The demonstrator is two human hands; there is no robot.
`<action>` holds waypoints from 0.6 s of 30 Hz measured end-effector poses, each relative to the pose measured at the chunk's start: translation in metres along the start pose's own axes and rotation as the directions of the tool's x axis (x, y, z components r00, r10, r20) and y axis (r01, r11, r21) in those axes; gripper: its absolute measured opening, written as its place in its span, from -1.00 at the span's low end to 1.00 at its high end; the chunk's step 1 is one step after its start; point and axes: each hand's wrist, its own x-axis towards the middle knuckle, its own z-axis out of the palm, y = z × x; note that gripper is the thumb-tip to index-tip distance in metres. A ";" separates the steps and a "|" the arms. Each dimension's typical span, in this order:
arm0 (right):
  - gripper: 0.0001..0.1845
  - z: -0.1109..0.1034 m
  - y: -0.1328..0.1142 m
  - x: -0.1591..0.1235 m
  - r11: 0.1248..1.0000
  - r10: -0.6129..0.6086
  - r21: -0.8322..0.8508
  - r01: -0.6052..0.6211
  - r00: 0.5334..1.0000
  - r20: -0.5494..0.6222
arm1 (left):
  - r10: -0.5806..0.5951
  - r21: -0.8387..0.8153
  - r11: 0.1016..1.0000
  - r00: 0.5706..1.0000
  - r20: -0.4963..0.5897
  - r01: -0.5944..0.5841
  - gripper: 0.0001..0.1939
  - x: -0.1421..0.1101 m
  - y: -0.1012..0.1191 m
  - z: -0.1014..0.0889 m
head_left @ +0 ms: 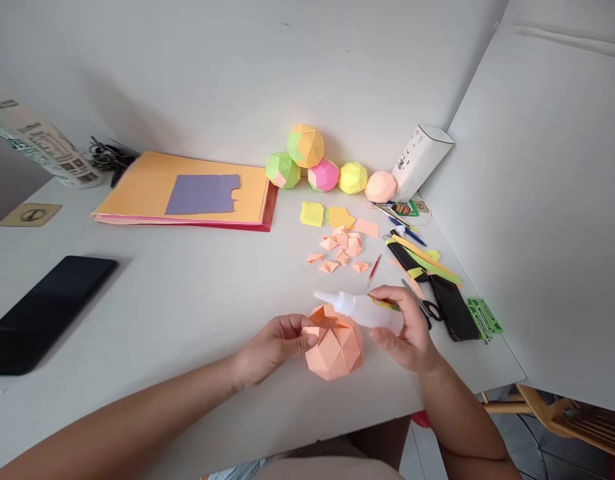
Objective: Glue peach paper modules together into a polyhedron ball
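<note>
My left hand (282,343) pinches the left rim of a peach folded-paper ball (334,353), which has an opening at its top. My right hand (407,333) grips a white glue bottle (370,312), tilted on its side with its nozzle pointing left above the ball's opening. The bottle hides part of the ball's far rim. Beyond the ball lie several small folded peach paper pieces (342,241) and a red pencil (374,267).
Finished paper balls (353,178) stand along the wall beside a white box (422,160). Coloured paper sheets (137,180) lie at back left, a black tablet (50,313) at left. Scissors (427,307), a dark phone (454,310) and pens (408,232) are at right.
</note>
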 end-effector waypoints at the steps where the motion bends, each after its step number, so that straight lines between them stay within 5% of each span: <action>1: -0.64 0.000 0.000 0.000 1.000 -0.012 0.008 0.012 1.000 -0.021 | -0.009 -0.018 1.000 1.000 0.012 0.009 -0.76 0.000 0.000 -0.001; 8: -0.82 0.003 0.001 0.005 0.992 0.034 0.127 -0.029 0.998 -0.043 | -0.081 -0.126 0.988 0.996 0.048 0.086 -0.70 0.003 -0.003 -0.004; 18: -0.80 0.010 0.004 0.003 0.999 0.040 0.027 -0.039 0.999 -0.012 | -0.098 -0.228 0.968 0.994 0.055 0.108 -0.75 0.003 -0.006 -0.004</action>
